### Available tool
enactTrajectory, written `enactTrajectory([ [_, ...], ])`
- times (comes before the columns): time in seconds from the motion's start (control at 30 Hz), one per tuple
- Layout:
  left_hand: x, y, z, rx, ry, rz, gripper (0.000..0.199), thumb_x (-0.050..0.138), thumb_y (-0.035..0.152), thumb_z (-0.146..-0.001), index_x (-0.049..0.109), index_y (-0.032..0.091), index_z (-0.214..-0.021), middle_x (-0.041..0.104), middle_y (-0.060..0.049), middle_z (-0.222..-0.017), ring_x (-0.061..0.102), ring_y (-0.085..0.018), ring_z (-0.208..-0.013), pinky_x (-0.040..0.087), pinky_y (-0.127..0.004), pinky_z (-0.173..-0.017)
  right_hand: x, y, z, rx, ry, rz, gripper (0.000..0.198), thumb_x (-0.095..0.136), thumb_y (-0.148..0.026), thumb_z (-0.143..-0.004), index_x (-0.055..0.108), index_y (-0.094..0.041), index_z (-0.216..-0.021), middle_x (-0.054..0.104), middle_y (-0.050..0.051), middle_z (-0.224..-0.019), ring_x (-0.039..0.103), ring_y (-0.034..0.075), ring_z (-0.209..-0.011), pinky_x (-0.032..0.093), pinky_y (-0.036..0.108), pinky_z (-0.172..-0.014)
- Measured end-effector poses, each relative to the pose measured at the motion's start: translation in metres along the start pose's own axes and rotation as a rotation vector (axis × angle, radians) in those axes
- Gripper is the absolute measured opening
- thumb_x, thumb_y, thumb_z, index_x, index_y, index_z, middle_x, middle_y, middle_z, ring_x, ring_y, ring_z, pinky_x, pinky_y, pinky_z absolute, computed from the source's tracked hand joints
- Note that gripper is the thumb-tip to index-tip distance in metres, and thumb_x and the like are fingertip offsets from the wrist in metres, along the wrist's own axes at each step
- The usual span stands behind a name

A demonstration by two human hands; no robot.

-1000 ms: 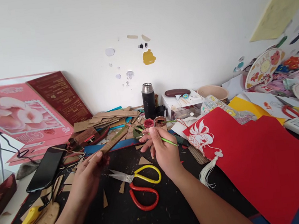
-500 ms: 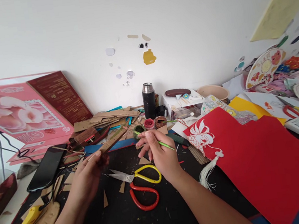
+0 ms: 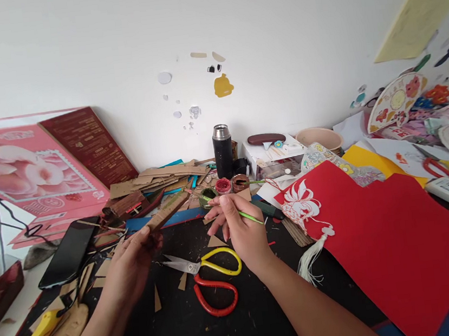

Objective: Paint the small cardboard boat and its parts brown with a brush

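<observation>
The left hand pinches the near end of a long cardboard strip between thumb and fingers, holding it tilted so that its far end rises toward the small paint pots. The right hand grips a thin green paintbrush in a pen hold, thumb and forefinger pressed on the handle and the other fingers loosely spread below; the brush tip reaches toward the far end of the strip and the green paint pot, though whether the bristles touch the pot or the cardboard is hard to tell from here.

The strip seems to carry some green along its upper face, so painting looks to be under way and not finished; much of the cardboard remains plain brown. A red pot and a brown pot stand just right of the green one.

Near the hands, scissors with one yellow and one red handle lie on the black mat among cardboard scraps. A phone lies to the left, a black flask stands at the far side, and a red paper sheet with a white cut-out flower covers the right.
</observation>
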State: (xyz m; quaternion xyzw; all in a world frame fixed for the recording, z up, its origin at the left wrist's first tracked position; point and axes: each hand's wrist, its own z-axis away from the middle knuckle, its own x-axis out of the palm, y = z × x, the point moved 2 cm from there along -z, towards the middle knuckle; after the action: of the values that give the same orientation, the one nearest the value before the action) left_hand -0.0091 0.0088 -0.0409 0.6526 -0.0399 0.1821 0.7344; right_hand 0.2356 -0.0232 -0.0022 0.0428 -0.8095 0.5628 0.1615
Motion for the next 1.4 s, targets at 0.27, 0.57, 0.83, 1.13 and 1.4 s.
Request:
enactTrajectory([
  [0.27,-0.0028,-0.0026,-0.0013,0.016,-0.016,-0.019,0.04,0.1,0.05,-0.063,0.084,0.02,-0.084,0.077,-0.006,-0.081,0.067,-0.022,-0.079,0.059,-0.031,-0.071,-0.0023,-0.001,-0.0018,0.007,0.04,0.02,0.053,0.063,-0.068,-0.105,0.076,-0.017,-0.101,0.08,0.007,-0.081,0.076,0.016,-0.054,0.038,0.018,-0.037],
  [0.57,-0.0019,-0.0015,-0.0016,0.008,-0.035,0.02,0.047,0.103,0.053,-0.059,0.085,0.018,-0.084,0.076,-0.005,-0.08,0.065,-0.019,-0.076,0.058,-0.027,-0.068,-0.0063,-0.0028,-0.006,0.017,0.073,0.025,0.054,0.063,-0.07,-0.104,0.075,-0.018,-0.102,0.08,0.007,-0.082,0.076,0.016,-0.054,0.038,0.018,-0.035],
  [0.83,0.0001,0.0002,-0.0008,0.011,-0.021,0.028,0.041,0.103,0.049,-0.058,0.084,0.019,-0.08,0.075,-0.005,-0.078,0.064,-0.019,-0.076,0.058,-0.027,-0.066,-0.0021,-0.0047,-0.0011,-0.011,0.027,0.02,0.054,0.062,-0.071,-0.104,0.075,-0.018,-0.099,0.08,0.008,-0.082,0.077,0.017,-0.054,0.038,0.02,-0.036],
  [1.13,-0.0009,-0.0002,-0.0022,0.007,-0.033,0.038,0.04,0.1,0.047,-0.063,0.085,0.018,-0.087,0.075,-0.005,-0.082,0.063,-0.018,-0.075,0.058,-0.026,-0.066,-0.0063,-0.0053,-0.0056,-0.001,0.079,0.029,0.055,0.063,-0.071,-0.104,0.075,-0.018,-0.101,0.081,0.008,-0.083,0.077,0.017,-0.055,0.039,0.018,-0.035],
  [1.4,-0.0008,0.0,-0.0017,0.012,-0.034,0.03,0.028,0.093,0.042,-0.072,0.082,0.019,-0.084,0.074,-0.004,-0.081,0.063,-0.019,-0.076,0.058,-0.026,-0.067,-0.0061,-0.0066,-0.0043,-0.005,0.063,0.023,0.055,0.063,-0.071,-0.104,0.075,-0.018,-0.1,0.081,0.008,-0.082,0.077,0.017,-0.054,0.039,0.019,-0.035],
])
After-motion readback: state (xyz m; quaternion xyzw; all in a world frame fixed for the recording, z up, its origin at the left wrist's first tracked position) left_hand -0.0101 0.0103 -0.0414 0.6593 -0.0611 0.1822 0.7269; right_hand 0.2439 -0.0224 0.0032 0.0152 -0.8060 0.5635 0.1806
